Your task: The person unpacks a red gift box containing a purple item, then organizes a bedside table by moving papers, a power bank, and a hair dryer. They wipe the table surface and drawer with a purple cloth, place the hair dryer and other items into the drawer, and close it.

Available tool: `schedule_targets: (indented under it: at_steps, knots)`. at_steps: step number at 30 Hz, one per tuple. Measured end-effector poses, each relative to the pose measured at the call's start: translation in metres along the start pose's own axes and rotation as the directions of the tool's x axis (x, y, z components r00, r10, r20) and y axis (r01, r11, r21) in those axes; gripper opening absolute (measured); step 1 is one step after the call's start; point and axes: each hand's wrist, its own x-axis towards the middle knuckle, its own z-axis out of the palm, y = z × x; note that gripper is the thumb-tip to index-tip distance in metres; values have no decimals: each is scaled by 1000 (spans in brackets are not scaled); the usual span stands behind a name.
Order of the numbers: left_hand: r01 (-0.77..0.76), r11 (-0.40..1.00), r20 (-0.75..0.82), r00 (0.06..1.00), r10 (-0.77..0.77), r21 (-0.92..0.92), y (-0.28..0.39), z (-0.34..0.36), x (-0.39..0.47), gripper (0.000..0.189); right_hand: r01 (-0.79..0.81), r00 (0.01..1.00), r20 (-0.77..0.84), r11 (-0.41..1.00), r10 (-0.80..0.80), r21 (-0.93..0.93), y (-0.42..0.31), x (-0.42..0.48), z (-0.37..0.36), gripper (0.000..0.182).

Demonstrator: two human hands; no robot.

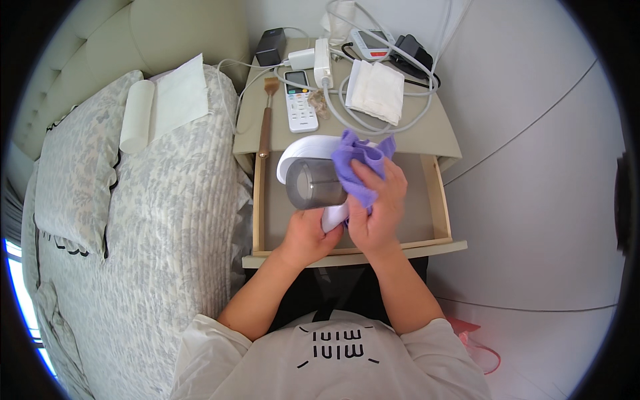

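Note:
My left hand (pixel 309 237) grips the handle of a white handheld vacuum cleaner (pixel 305 150) with a smoky, see-through dust cup (pixel 312 185). In my right hand (pixel 382 215) is a bunched purple cloth (pixel 355 160), which lies against the right side of the vacuum cleaner and covers part of it. Both hands are over a pulled-out drawer (pixel 407 200) with pale wooden sides. The drawer belongs to a beige nightstand (pixel 420 135).
The nightstand top holds a brush (pixel 267 117), a remote control (pixel 301 105), a white power strip (pixel 323 62), looped cables, folded white cloth (pixel 376 92), and a blood pressure monitor (pixel 372 45). A bed (pixel 170 210) with a paper roll (pixel 137 116) stands left; a grey panel (pixel 525 200) flanks the right.

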Motion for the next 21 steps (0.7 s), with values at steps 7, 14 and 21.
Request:
schedule_targets:
  at_steps: [7, 14, 21]
  knots:
    - [-96, 994, -21, 995, 97, 53, 2, 0, 3, 44, -399, 886, -47, 810, 462, 430, 16, -15, -4, 21]
    - [26, 977, -47, 998, -36, -210, 8, -4, 3, 47, -504, 327, 501, -301, 801, 810, 16, -12, -2, 41]
    - [14, 942, -186, 979, -81, -335, 4, -5, 2, 63, -797, 546, 673, 61, 499, 601, -23, -75, 25, 44]
